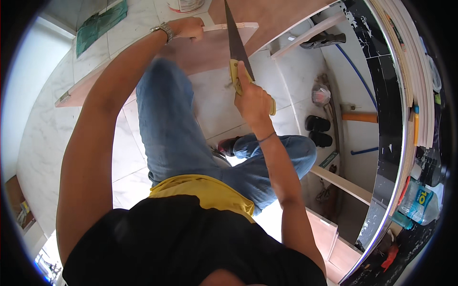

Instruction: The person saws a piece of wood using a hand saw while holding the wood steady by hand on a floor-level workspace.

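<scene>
My right hand (254, 106) is wrapped round the yellow handle of a handsaw (237, 45), with the forefinger stretched along the handle. The saw's long grey blade points away from me and crosses the right end of a pinkish-brown wooden board (202, 50). Whether the teeth touch the wood, I cannot tell. My left hand (188, 28), with a metal watch at the wrist, is closed on the board's far edge, to the left of the blade. My left knee is against the board, which reaches out under my left arm.
A green cloth (99, 27) and a white bucket (185, 4) are beyond the board on the tiled floor. To the right, an open cabinet frame holds black slippers (318, 131) and a blue hose (357, 76). A plastic bottle (420, 202) and stacked wood strips (420, 71) lie on the black counter.
</scene>
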